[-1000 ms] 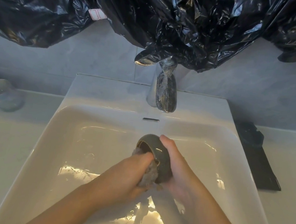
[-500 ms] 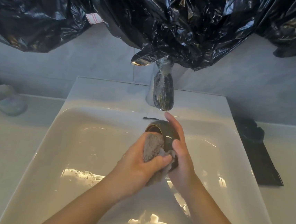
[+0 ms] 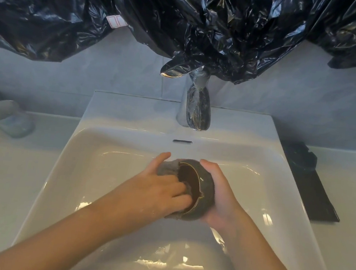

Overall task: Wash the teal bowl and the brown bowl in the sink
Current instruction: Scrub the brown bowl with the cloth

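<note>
Teal-green glazed ceramic bowl (image 3: pixel 207 182), brown inside with a thin gold rim, is being held on its side low over the basin of the white rectangular ceramic sink (image 3: pixel 105 160), its mouth turning toward my left. I am judging it to be the teal one of the pair, though the brown interior is leaving me some doubt.

A moment ago I was seeing it lifted close under the chrome faucet (image 3: pixel 196 111), with the crumpled grey cloth (image 3: pixel 167 167) bunched against its outer wall. Now it is sitting lower and nearer the person, and the left hand (image 3: pixel 156 187) is pushing the cloth over the rim and into the hollow. Its fingers are lying fairly flat and pressing rather than clutching, with their tips hidden inside. The right hand (image 3: pixel 221 195) is cupping the outer wall from the far side, thumb curling over the top, gripping the bowl steady.

To me this is meaning the scrub is passing from outside to inside. I am seeing no water running from the faucet, so rinsing looks not yet done, and I am not making out a second bowl with any certainty
</note>
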The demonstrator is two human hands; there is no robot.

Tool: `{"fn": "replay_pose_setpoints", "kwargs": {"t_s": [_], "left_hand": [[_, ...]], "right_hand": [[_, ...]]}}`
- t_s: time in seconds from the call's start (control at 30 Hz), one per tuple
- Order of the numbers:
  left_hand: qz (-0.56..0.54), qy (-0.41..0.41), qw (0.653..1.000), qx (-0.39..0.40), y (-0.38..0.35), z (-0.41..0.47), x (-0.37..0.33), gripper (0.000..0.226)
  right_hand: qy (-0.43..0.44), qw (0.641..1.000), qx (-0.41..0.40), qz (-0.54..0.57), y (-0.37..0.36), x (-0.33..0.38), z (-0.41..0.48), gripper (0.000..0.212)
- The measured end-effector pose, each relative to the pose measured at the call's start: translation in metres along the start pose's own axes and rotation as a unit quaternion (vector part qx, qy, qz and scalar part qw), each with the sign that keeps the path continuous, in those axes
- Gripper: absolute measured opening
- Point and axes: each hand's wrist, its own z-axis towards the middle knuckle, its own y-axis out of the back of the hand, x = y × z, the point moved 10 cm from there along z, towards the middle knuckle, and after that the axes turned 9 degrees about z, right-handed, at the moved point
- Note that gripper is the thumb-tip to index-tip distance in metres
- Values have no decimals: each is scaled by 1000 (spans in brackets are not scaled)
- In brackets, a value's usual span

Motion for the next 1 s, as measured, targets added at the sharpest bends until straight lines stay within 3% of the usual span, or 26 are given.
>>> {"fn": "replay_pose_setpoints", "kwargs": {"t_s": [0.13,0.23,0.27,0.33,0.4,0.43,0.47,0.57,0.63,0.77,0.87,1.0], "left_hand": [[8,-4,1000,-20,0,-2,10,40],[-175,97,978,-61,-3,-18,34,49],[-267,165,946,-79,-3,-26,45,49],[-434,314,838,-101,-13,-45,60,49],[-540,402,732,-99,-30,-54,56,50],[-564,419,705,-100,-35,-55,51,50],[-567,416,704,-101,-36,-51,46,48],[-513,331,791,-43,-41,-31,25,45],[-540,305,784,-9,-50,-21,12,39],[-655,353,665,-64,-50,-18,10,29],[-684,403,599,-101,-50,-24,15,32],[-781,405,456,-136,-46,-25,15,33]], "right_hand": [[-50,998,-15,41,4,-10,2,54],[-47,997,-23,56,8,-10,3,55],[-40,997,-26,61,9,-10,3,55],[-16,997,-34,69,9,-6,4,54],[17,996,-49,67,12,-1,6,55],[30,996,-53,65,12,1,7,56],[41,996,-55,65,12,1,7,55],[78,994,-57,54,14,3,8,46],[131,990,-52,12,14,7,7,35],[270,956,-17,-117,-1,23,-1,39],[377,892,-3,-250,-14,38,-16,40],[464,804,28,-372,-32,39,-28,44]]}}
